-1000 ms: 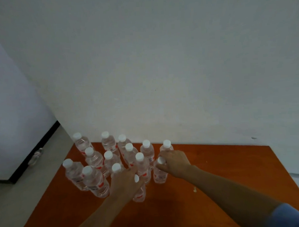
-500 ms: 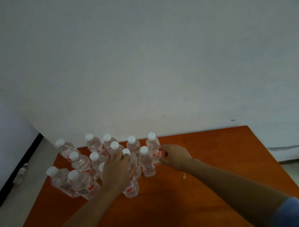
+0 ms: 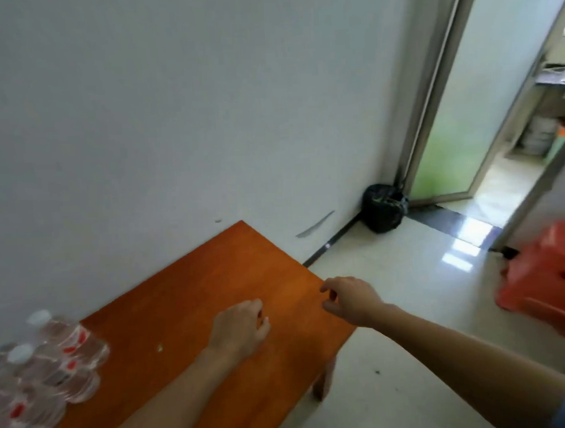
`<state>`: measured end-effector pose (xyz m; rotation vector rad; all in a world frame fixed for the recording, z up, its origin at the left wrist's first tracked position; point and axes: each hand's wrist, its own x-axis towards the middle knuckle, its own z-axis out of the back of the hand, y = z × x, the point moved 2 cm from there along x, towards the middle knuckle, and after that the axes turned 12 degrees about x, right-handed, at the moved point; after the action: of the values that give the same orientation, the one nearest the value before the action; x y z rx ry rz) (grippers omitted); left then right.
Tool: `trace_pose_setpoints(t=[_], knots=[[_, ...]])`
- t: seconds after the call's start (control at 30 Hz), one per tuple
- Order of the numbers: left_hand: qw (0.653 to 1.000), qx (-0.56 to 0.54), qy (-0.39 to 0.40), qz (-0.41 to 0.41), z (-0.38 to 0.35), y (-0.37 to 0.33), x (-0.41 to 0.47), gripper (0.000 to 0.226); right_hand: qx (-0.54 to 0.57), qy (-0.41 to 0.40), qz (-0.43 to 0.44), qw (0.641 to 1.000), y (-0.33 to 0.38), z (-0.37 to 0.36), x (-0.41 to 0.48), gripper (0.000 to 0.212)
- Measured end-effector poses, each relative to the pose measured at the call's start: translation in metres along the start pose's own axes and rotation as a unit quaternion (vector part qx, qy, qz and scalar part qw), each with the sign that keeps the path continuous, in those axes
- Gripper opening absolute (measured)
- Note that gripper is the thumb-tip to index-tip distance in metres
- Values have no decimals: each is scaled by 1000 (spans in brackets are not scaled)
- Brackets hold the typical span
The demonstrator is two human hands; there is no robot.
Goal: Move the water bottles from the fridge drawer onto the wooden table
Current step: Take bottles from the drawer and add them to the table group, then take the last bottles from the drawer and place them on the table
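My left grip (image 3: 239, 329) is over the orange wooden desk (image 3: 212, 275), fingers loosely curled, holding nothing. My right grip (image 3: 349, 300), likewise slack and empty, is at the desk's right edge. The water bottles (image 3: 54, 356) stand clustered at the desk's left end, well apart from both grips. On the floor beyond: black bin bag (image 3: 383, 207), red stool (image 3: 549, 279).

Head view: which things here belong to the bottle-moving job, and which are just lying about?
Job: water bottles, wooden table, left hand, right hand, both empty.
Lying about: black bin bag, red plastic stool.
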<state>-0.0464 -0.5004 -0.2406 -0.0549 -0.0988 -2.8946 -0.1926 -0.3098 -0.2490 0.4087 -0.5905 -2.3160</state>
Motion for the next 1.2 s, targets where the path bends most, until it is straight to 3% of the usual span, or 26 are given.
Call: trace_pose_setpoints(t=[0.27,0.7,1.03,1.2], knots=[[974,-39,26,-222,-1,-268,65,21,33,-121,-217,968,-216,103,-188,35],[876,-16,34,-480,-8,-632,188,27,90,-252,-476,838,-472,196,-373,31],[760,-22,17,-650,21,-884,220,25,130,-361,-596,705,-581,264,-524,27],[744,-13,10,-668,21,-997,210,22,109,-373,-616,685,-657,296,-590,34]])
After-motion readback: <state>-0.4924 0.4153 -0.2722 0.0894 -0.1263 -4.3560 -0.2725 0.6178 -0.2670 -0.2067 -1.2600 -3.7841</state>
